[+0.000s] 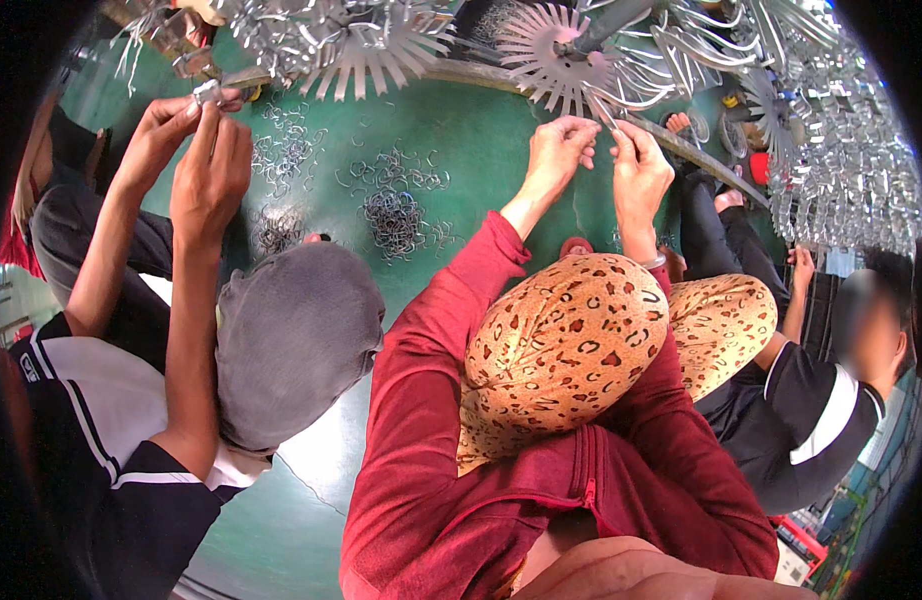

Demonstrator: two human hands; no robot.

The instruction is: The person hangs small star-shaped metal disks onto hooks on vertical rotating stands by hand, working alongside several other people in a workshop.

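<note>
Fitting step: I judge you are joining a thin metal strip (603,110) to the toothed metal disc (561,55).
Strip place: just below the disc, touching its lower teeth, between your two hands.
Right hand (641,170): fingers pinched closed on the strip.
Left hand (559,150): fingers curled closed at the strip; if they really grip it, I cannot tell.
Next move: probably it calls for steady fine pressure and keeping the strip in line with one tooth.
Wire clips (393,215): loose heap on the green floor (481,140), lower left of the disc.
Co-worker's hands (206,160): far left of the disc.
Packages, labels: red box shapes (803,540) far lower right of the disc, too small to tell; no label visible.
</note>
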